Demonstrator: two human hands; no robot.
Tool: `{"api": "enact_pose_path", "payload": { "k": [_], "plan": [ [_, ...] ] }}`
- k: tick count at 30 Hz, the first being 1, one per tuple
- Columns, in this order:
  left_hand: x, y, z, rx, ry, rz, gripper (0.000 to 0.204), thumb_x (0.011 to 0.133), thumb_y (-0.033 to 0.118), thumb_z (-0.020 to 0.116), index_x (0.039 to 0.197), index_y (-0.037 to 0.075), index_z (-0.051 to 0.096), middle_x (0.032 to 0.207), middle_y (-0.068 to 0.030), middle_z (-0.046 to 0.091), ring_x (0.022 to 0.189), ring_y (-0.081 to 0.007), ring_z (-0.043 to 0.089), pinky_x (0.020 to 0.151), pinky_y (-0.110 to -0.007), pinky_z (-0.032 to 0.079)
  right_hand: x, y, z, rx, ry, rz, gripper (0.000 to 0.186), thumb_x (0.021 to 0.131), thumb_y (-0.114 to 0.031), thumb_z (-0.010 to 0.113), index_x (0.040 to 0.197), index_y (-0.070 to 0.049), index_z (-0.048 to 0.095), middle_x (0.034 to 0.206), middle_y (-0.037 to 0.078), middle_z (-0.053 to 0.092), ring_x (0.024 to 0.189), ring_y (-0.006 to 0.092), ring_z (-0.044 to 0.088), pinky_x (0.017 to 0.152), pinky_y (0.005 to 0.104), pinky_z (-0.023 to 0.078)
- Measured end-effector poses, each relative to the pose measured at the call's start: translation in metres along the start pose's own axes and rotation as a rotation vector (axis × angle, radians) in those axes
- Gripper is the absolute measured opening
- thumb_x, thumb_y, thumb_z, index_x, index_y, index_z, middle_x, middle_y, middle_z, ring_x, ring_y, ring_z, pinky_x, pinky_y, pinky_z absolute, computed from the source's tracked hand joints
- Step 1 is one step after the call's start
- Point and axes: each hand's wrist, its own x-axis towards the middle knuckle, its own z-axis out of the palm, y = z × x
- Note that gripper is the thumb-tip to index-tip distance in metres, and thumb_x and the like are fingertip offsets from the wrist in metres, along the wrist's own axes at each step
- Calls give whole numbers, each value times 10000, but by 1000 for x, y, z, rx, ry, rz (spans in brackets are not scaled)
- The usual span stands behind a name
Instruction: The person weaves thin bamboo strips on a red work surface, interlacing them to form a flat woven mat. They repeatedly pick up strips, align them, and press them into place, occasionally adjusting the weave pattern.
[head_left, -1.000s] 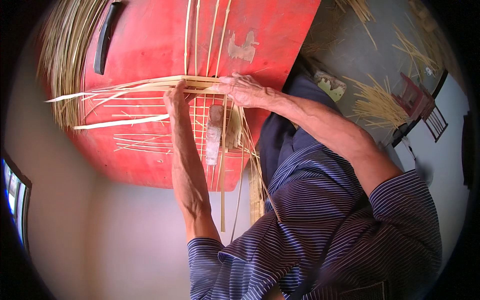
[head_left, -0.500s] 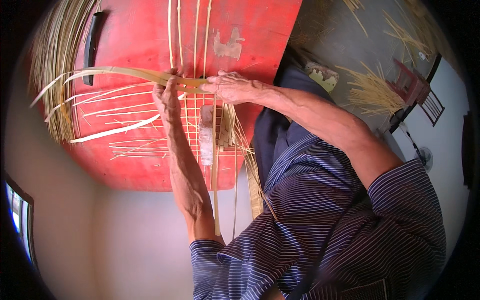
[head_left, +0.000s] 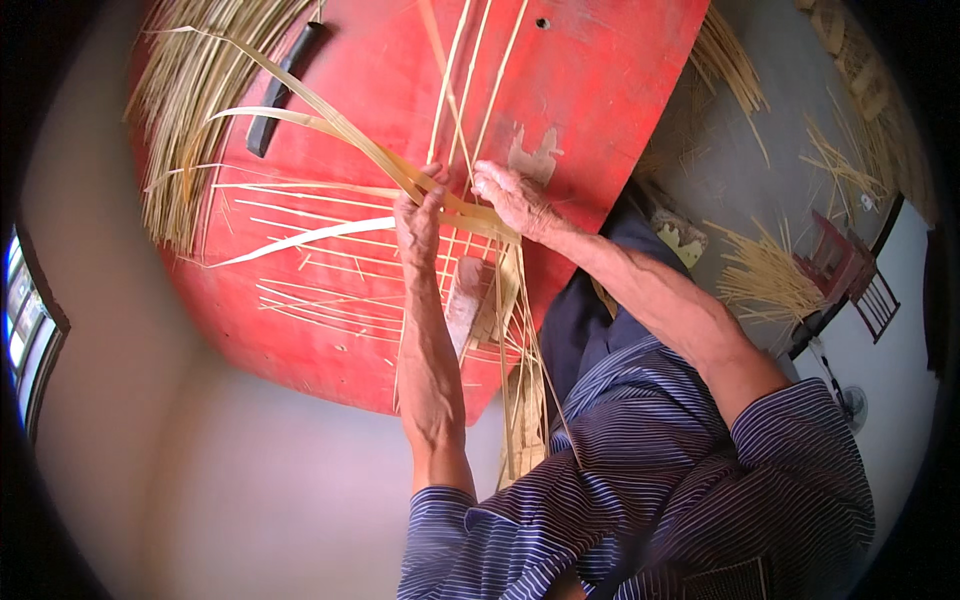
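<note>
My left hand [head_left: 420, 222] is closed around two wide, flat bamboo strips [head_left: 335, 115], whose long ends curve away to the upper left. The strips run on to the right, across the edge of a woven bamboo lattice [head_left: 462, 245]. My right hand [head_left: 515, 203] pinches a thin upright bamboo strip [head_left: 452, 100] just above that edge; this strip leans across its neighbours. Other thin strips [head_left: 498, 85] lie upward on the red board, and several more fan out to the left. A worn block [head_left: 464, 300] rests on the lattice, partly behind the weave and strips.
The red board [head_left: 350, 40] carries a dark-handled tool [head_left: 283, 92] and a thick bundle of bamboo strips [head_left: 190, 120] at its left. To the right on the floor are a sheaf of strips [head_left: 765, 275] and a small reddish-brown wooden chair [head_left: 845, 265].
The view has shifted and tilted, so the board appears turned. My right hand has left the flat strips and taken a thin upright strip, now slanted. My left hand keeps the flat strips.
</note>
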Motion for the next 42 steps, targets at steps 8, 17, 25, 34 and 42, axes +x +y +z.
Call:
{"api": "enact_pose_path", "payload": {
  "k": [8, 17, 25, 34, 42],
  "plan": [
    [0, 4, 3, -106, -22, 17, 445, 916, 126, 635, 1316, -47, 544, 1187, -127, 636, 1052, -186, 612, 912, -323, 485, 13, -27, 22, -287, -256, 76, 454, 862, -262, 565, 1204, 33, 518, 1102, 279, 619, 1074, 409, 600, 895, 469, 457],
    [-10, 33, 32, 485, 315, 137, 412, 975, 310, 596, 1179, -39, 518, 786, -103, 584, 694, -180, 534, 626, -339, 447, -13, 16, 19, -302, -70, -227, 434, 789, -41, 663, 1211, 5, 570, 1080, 207, 649, 1043, 360, 633, 899, 426, 500],
    [-63, 13, 43, 520, 312, 377, 154, 931, -37, 525, 1029, 11, 634, 934, -140, 667, 878, -211, 642, 787, -328, 508, -13, 5, 9, -313, -153, -91, 334, 805, -79, 737, 1101, -6, 598, 874, 90, 633, 800, 151, 581, 748, 333, 493],
    [-80, -13, 27, 166, 357, 287, 170, 892, -61, 490, 891, -14, 653, 1034, -69, 674, 904, -181, 633, 811, -340, 520, 5, 14, 6, -28, -276, 73, 390, 814, -126, 724, 1183, -25, 646, 1031, 94, 718, 941, 154, 667, 861, 301, 530],
    [-75, -86, 65, 35, 488, -109, 513, 868, 187, 692, 1315, 10, 513, 892, -105, 689, 829, -175, 678, 731, -323, 544, -4, 8, 9, -112, -339, 86, 404, 842, -83, 691, 1210, 51, 588, 1134, 119, 673, 1053, 197, 641, 913, 327, 522]
  ]
}}
